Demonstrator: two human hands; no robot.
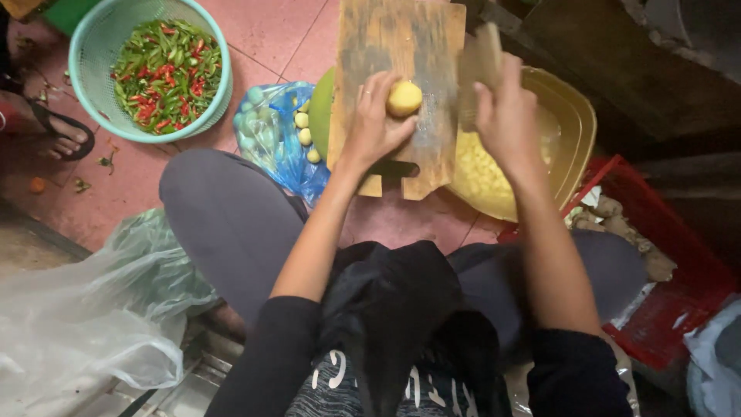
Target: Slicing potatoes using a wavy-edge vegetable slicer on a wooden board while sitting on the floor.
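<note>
Holding: left hand (pixel 376 123) pins a yellow root (pixel 404 98) on the board (pixel 401 46), grip pinching it between thumb and fingertips.
Root: sits on the board's right half, near its middle, just beside the blade.
Right hand: right hand (pixel 505 116) is wrapped tight round a cleaver (pixel 478 66), grip pressed together on the handle, blade upright at the board's right edge.
Board: worn wood, notched at the near end, lying across the yellow basin (pixel 575 123) and over the pink floor (pixel 262 35).
Basin: pale yellow cut pieces (pixel 478 174) heaped inside, under the board's right edge.
Left of board: blue bag (pixel 274 135) with small pale roots showing at its mouth, touching the board's left side.
Far left: teal basket (pixel 93 54) full of red and green chillies (pixel 166 73), well apart from the hands.
Right: red crate (pixel 679 278) with knobbly brown roots (pixel 617 220) at its near corner.
Near left: clear plastic bag (pixel 85 324) crumpled by the person's knee.
Edge: a sandalled foot (pixel 65 139) of another person beside the basket.
</note>
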